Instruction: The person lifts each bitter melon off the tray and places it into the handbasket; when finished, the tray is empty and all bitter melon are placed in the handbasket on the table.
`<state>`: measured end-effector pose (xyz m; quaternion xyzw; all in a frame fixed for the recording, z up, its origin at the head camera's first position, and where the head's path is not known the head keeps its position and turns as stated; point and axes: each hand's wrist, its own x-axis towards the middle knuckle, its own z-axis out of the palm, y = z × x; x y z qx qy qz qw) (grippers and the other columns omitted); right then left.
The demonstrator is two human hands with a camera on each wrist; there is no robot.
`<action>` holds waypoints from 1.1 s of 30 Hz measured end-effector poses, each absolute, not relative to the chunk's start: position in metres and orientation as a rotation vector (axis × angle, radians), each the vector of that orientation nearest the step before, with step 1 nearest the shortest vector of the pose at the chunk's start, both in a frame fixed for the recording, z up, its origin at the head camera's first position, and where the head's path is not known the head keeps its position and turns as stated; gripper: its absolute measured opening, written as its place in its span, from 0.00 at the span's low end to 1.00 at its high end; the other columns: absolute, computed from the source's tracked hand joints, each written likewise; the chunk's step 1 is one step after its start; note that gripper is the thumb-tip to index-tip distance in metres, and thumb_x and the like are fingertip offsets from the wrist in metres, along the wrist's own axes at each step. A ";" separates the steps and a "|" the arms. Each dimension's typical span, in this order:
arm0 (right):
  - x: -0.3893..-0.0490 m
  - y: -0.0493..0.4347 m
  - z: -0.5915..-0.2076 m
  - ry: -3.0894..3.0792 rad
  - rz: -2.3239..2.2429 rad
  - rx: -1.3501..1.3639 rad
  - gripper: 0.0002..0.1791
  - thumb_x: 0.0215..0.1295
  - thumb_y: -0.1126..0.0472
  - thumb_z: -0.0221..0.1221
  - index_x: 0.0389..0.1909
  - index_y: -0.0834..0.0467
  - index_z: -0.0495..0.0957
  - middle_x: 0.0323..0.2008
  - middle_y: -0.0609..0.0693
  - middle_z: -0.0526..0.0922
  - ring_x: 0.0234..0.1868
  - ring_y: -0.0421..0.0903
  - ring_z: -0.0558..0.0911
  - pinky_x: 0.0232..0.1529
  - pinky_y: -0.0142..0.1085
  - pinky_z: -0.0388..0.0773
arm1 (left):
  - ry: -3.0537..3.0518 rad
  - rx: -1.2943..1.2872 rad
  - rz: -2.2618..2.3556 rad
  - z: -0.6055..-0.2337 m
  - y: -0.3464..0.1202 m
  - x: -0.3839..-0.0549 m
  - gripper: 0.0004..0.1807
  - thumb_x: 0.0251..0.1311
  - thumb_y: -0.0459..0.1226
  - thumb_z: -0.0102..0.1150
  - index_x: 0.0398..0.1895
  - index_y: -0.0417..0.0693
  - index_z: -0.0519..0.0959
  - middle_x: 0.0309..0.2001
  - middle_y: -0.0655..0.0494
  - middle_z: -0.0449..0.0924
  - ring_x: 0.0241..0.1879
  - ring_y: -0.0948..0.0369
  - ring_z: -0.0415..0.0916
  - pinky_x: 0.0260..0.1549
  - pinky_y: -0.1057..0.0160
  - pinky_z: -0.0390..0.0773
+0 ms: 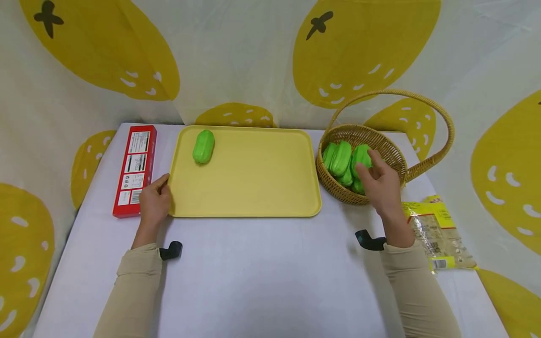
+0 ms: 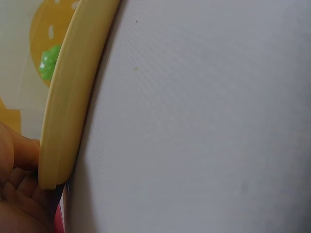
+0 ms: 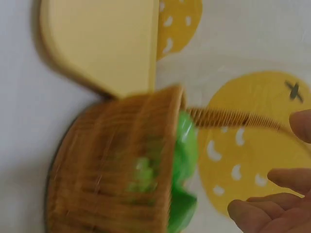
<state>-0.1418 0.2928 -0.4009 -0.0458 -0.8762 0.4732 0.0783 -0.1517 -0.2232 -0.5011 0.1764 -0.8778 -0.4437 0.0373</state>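
A yellow rectangular tray (image 1: pixel 253 178) lies on the table, with one green, oblong, ridged piece (image 1: pixel 204 147) near its far left corner. At the tray's left edge my left hand (image 1: pixel 155 201) pinches the rim, thumb on top and the other fingers below in the left wrist view. To the right stands a wicker basket (image 1: pixel 342 193) with a tall handle, holding several like green pieces (image 1: pixel 340 158). My right hand (image 1: pixel 382 185) hovers over the basket's near right side, fingers spread apart from the thumb. Nothing is between them in the right wrist view (image 3: pixel 277 204).
A red box (image 1: pixel 134 171) with white labels lies left of the tray, beside my left hand. Right of my right wrist is a yellow and clear plastic packet (image 1: pixel 439 234). The basket's handle (image 1: pixel 449 126) arches up and leans right. A fruit-print cloth hangs behind the table.
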 end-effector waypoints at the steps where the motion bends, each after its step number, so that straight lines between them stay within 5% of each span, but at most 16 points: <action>1: -0.141 0.288 -0.399 -2.613 1.428 -0.099 0.37 0.75 0.49 0.57 0.79 0.54 0.57 0.81 0.51 0.52 0.78 0.56 0.60 0.72 0.40 0.68 | -2.696 0.541 -1.360 -0.501 -0.223 -0.152 0.25 0.76 0.32 0.41 0.73 0.47 0.69 0.72 0.44 0.71 0.62 0.48 0.73 0.59 0.51 0.75; 5: -0.144 0.267 -0.394 -2.578 1.469 0.036 0.37 0.75 0.52 0.58 0.79 0.54 0.56 0.81 0.52 0.53 0.81 0.52 0.55 0.75 0.54 0.60 | -2.698 0.540 -1.366 -0.502 -0.223 -0.152 0.25 0.76 0.32 0.41 0.74 0.47 0.69 0.72 0.44 0.71 0.62 0.48 0.72 0.58 0.52 0.75; 14: -0.157 0.225 -0.392 -2.553 1.609 0.199 0.37 0.75 0.55 0.58 0.79 0.57 0.57 0.81 0.53 0.52 0.82 0.45 0.51 0.76 0.47 0.59 | -2.691 0.511 -1.353 -0.502 -0.225 -0.151 0.25 0.75 0.32 0.42 0.73 0.45 0.70 0.71 0.43 0.72 0.61 0.48 0.73 0.52 0.60 0.74; 16: -0.161 0.215 -0.393 -2.560 1.617 0.214 0.36 0.74 0.56 0.59 0.79 0.56 0.57 0.69 0.63 0.73 0.69 0.46 0.74 0.69 0.35 0.71 | -2.690 0.510 -1.356 -0.501 -0.224 -0.151 0.25 0.75 0.32 0.42 0.72 0.45 0.70 0.71 0.43 0.72 0.61 0.48 0.73 0.51 0.62 0.74; 17: -0.164 0.210 -0.394 -2.566 1.618 0.220 0.36 0.74 0.56 0.59 0.79 0.56 0.58 0.55 0.67 0.78 0.53 0.48 0.81 0.59 0.31 0.76 | -2.696 0.512 -1.357 -0.501 -0.225 -0.151 0.25 0.75 0.32 0.41 0.73 0.45 0.70 0.71 0.43 0.72 0.61 0.48 0.73 0.50 0.64 0.73; 21: -0.176 0.190 -0.399 -2.552 1.723 0.288 0.36 0.75 0.57 0.58 0.79 0.58 0.56 0.55 0.65 0.79 0.53 0.49 0.80 0.59 0.33 0.75 | -2.698 0.518 -1.359 -0.502 -0.225 -0.151 0.25 0.75 0.32 0.41 0.73 0.46 0.70 0.71 0.43 0.72 0.59 0.47 0.73 0.44 0.71 0.70; 22: -0.179 0.185 -0.400 -2.548 1.761 0.305 0.37 0.75 0.56 0.58 0.79 0.59 0.56 0.68 0.61 0.73 0.68 0.49 0.74 0.69 0.37 0.71 | -2.697 0.517 -1.362 -0.502 -0.225 -0.151 0.25 0.75 0.32 0.41 0.73 0.46 0.70 0.71 0.43 0.72 0.59 0.48 0.73 0.44 0.72 0.69; 24: -0.186 0.175 -0.403 -2.552 1.826 0.325 0.37 0.76 0.55 0.57 0.80 0.58 0.54 0.81 0.50 0.53 0.82 0.49 0.53 0.78 0.47 0.57 | -2.691 0.512 -1.355 -0.502 -0.225 -0.151 0.24 0.75 0.32 0.41 0.72 0.45 0.71 0.71 0.43 0.72 0.59 0.48 0.74 0.43 0.73 0.68; 33: -0.214 0.129 -0.420 -2.632 1.885 0.337 0.39 0.74 0.47 0.58 0.80 0.55 0.56 0.82 0.51 0.54 0.80 0.54 0.57 0.77 0.47 0.60 | -2.684 0.515 -1.370 -0.504 -0.227 -0.153 0.24 0.76 0.33 0.43 0.73 0.46 0.70 0.71 0.44 0.72 0.60 0.48 0.74 0.42 0.73 0.68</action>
